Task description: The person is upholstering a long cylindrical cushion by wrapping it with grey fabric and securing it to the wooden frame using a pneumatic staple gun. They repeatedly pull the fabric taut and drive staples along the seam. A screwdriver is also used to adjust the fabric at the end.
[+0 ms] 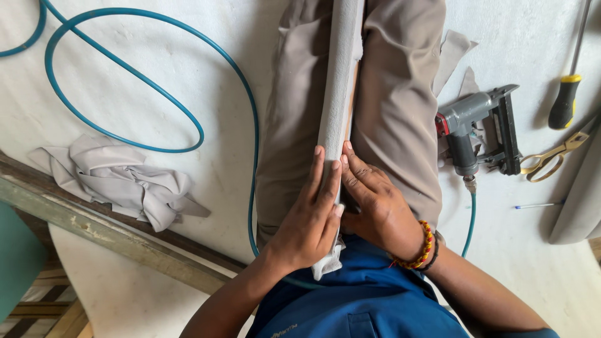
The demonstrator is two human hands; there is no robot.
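A long grey padded strip (338, 94) is laid along the lap, pressed flat near its near end by the left hand (310, 219) and right hand (375, 203). The staple gun (479, 128) lies unused at right.

Teal air hose (134, 75) loops across the white surface, crumpled grey fabric scrap (119, 178) below it; grey pneumatic stapler (479, 128) at right, yellow-handled screwdriver (565, 100), gold scissors (554, 156) and a pen (538, 204) beyond; wooden beam (106, 228) lower left
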